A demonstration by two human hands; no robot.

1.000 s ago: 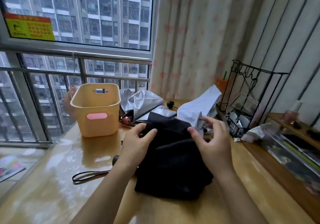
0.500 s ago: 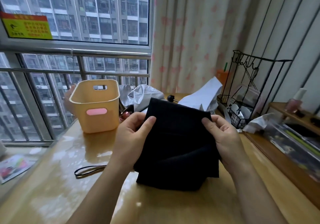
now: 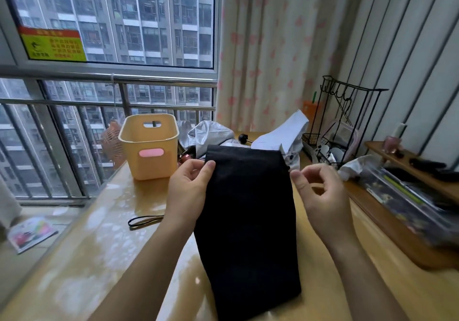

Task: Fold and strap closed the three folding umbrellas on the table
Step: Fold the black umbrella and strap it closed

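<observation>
The glossy, honey-coloured wooden surface point(image 3: 99, 246) runs from the window side across to the right, with pale reflections on its lacquer. Rising from it in the middle is the black umbrella point(image 3: 248, 221), its matte woven canopy gathered into a tall, flat panel with a straight folded top edge. Whether its lower end rests on the wood cannot be told.

The left hand point(image 3: 191, 189) grips the panel's left edge near the upper corner. The thumb lies flat on the front of the cloth and the fingers point(image 3: 188, 170) curl in at the edge, so the fabric is pinched between them. The right hand point(image 3: 320, 191) hovers just beside the panel's right edge at about the same height. Its thumb is straight and its fingers point(image 3: 325, 171) are loosely bent, with a gap between them and nothing inside. Whether the thumb tip brushes the cloth is unclear.

Behind the left hand stands a peach plastic basket point(image 3: 149, 154), smooth-walled, with rounded corners and a pink handle slot. Behind the black panel lie a crinkled silver umbrella point(image 3: 211, 134) and a pale umbrella point(image 3: 280, 134), both loose and unstrapped. A thin black cord loop point(image 3: 144, 221) lies flat on the wood left of the left wrist.
</observation>
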